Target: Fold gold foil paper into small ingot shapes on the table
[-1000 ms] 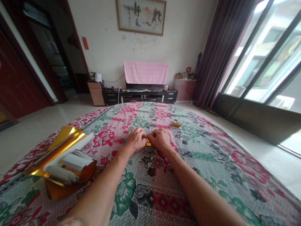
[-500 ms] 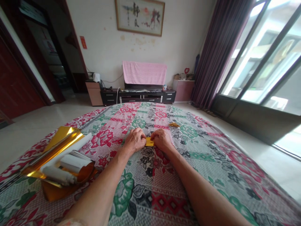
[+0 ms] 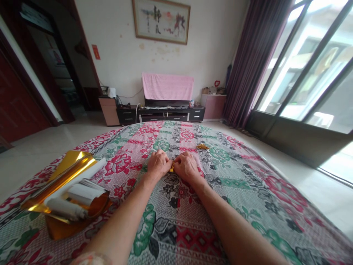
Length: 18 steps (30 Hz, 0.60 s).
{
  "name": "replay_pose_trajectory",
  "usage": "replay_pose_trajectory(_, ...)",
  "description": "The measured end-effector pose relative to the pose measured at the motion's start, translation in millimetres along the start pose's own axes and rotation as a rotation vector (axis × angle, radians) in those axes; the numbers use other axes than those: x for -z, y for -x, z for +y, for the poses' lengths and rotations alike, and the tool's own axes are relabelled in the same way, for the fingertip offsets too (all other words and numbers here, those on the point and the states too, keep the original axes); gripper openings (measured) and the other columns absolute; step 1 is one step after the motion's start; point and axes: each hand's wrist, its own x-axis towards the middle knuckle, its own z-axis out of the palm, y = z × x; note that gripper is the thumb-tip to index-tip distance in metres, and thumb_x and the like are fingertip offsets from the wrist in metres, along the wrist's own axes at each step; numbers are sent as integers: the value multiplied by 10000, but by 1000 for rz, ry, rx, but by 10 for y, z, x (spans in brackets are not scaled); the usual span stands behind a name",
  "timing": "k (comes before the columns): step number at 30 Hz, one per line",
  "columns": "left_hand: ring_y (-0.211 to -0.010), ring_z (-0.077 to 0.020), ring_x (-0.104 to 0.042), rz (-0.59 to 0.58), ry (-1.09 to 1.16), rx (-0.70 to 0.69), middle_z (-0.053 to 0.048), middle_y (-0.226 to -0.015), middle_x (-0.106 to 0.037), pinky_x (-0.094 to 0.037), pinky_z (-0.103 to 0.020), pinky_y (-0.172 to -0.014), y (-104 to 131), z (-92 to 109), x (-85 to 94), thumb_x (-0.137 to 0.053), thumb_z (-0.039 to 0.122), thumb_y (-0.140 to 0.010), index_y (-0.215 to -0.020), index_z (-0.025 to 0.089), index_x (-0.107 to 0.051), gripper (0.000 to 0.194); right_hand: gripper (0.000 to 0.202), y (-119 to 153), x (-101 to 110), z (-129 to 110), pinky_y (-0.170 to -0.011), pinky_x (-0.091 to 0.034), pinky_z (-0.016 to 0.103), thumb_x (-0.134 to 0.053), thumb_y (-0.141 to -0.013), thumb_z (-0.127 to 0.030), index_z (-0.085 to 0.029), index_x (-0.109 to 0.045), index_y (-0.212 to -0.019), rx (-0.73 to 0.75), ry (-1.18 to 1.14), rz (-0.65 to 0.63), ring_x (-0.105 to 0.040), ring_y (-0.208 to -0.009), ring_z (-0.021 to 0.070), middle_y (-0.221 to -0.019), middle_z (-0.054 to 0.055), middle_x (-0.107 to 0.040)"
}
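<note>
Between my two hands is a small piece of gold foil paper, mostly covered by my fingers. My left hand is closed on its left side, thumb and fingertips pinched together. Close beside it, my right hand pinches the right side of the same piece. Both hands rest low over the flowered tablecloth. A small crumpled or folded gold piece lies beyond my right hand.
At the left lie gold foil sheets, partly rolled, with white rolls on them. Beyond the table stand a black low cabinet and a screen draped with a pink towel. A glazed door is at the right.
My hands have drawn closer together, and less of the gold foil paper shows between them. The view has shifted slightly.
</note>
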Motion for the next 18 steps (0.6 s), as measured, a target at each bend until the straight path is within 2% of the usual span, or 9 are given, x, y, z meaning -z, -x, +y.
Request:
replay_pose_trajectory(3,-873,-192,-566,30,20,26,-65,-853,-626,-429,-307,-840,-20,0,-15,-560,250,-711,-607,181,-620,139,170,5,10,-4,-766,-372,253,-515,-712,-180,-183,-684,-705,-2,-12,-14,-525,-843,168,-865,62,-615)
replay_pose_trajectory(6,-864,-197,-581,44,66,39,-61,-857,-642,-446,-309,-831,-49,-58,-35,-575,210,-672,-684,184,-642,73,168,7,6,5,-788,-372,258,-519,-708,-172,-187,-685,-730,3,-26,-13,-522,-851,169,-875,58,-610)
replay_pose_trajectory(9,-837,-184,-593,26,123,35,-39,-860,-657,-465,-290,-794,-65,-141,-17,-552,154,-656,-722,195,-656,130,166,7,1,15,-814,-366,264,-525,-708,-173,-192,-684,-747,13,-35,-5,-516,-875,172,-887,55,-606)
replay_pose_trajectory(13,-752,-152,-597,-16,200,51,-14,-823,-673,-475,-250,-716,-32,-191,116,-497,62,-623,-718,188,-664,231,165,7,3,14,-817,-361,266,-526,-713,-181,-191,-686,-753,9,-40,-6,-509,-890,177,-881,59,-601)
replay_pose_trajectory(15,-672,-133,-586,21,261,51,4,-730,-663,-474,-238,-679,4,-168,198,-464,57,-643,-752,194,-668,269,167,8,0,9,-805,-363,263,-522,-713,-180,-189,-686,-745,5,-40,-1,-511,-875,176,-873,61,-600)
replay_pose_trajectory(18,-657,-116,-576,54,348,-136,-2,-738,-655,-469,-220,-671,56,-103,267,-449,55,-650,-738,179,-672,269,174,11,-9,3,-781,-370,260,-511,-715,-173,-184,-684,-732,4,-39,8,-517,-844,170,-866,63,-603)
